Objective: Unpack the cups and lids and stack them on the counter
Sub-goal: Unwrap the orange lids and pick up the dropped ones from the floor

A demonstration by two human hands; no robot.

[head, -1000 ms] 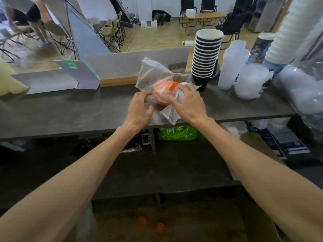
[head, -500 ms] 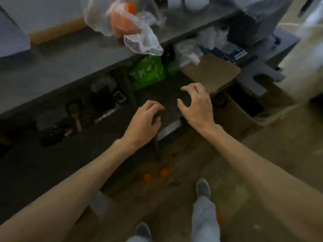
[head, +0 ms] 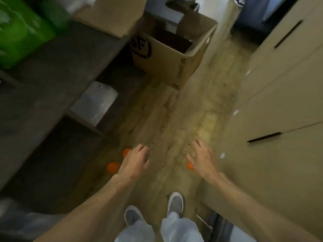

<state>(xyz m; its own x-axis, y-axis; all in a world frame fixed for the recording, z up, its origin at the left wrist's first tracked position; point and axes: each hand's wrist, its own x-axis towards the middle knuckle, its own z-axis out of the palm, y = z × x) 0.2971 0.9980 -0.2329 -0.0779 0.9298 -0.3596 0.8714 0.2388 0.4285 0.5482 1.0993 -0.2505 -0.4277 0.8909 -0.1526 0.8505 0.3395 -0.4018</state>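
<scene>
I look down at the wooden floor. Three small orange lids lie there: one [head: 112,167] left of my left wrist, a second orange lid [head: 125,152] just beyond my left hand, a third orange lid [head: 189,165] partly under my right hand. My left hand [head: 137,160] hovers over the floor with fingers spread and holds nothing. My right hand [head: 201,158] is also empty, fingers apart. The counter top, the cups and the plastic bag are out of view.
An open cardboard box [head: 172,55] stands on the floor ahead. Dark shelving [head: 57,95] with a green bag [head: 19,28] and a clear plastic pack [head: 96,103] runs along the left. Beige cabinet fronts [head: 279,102] line the right. My two shoes [head: 175,203] are below.
Both hands let go of the plastic bag on the counter and dropped toward the floor. My view swung down from the counter to the floor and the fallen orange lids.
</scene>
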